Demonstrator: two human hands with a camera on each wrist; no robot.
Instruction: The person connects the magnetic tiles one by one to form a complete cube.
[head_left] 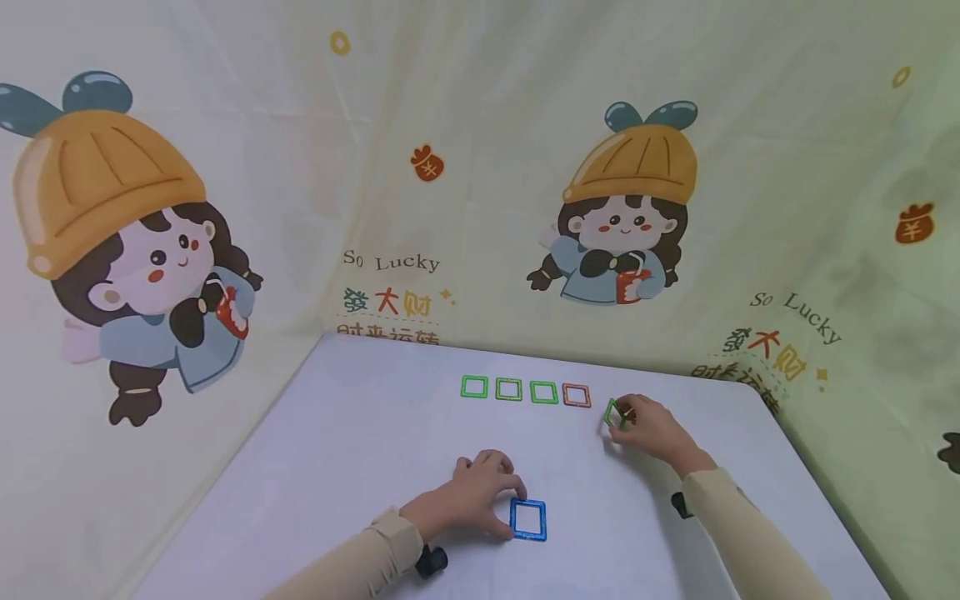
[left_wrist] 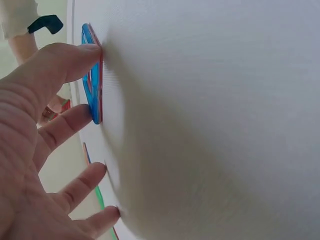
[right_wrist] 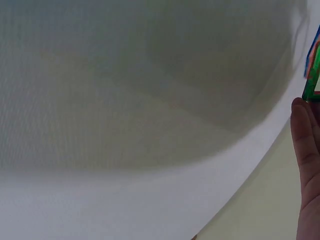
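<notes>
The step in hand appears to be extension of the row at the far side of the table [head_left: 337,467]. The row consists of three green square frames [head_left: 508,399] and, at its right end, one orange-red square frame [head_left: 577,406], all lying flat.

Right hand [head_left: 651,427]: fingers closed in a pinch on a tilted green frame [head_left: 608,412], just beside the orange-red frame. Table contact cannot be confirmed.

Left hand [head_left: 480,493]: thumb and index finger part-open, spanning the left side of a blue square frame [head_left: 543,520] nearer the person; remaining fingers spread. A red edge shows beneath the blue.

The next move likely calls for levelling the tilted frame, aligning it with the row, then releasing.
</notes>
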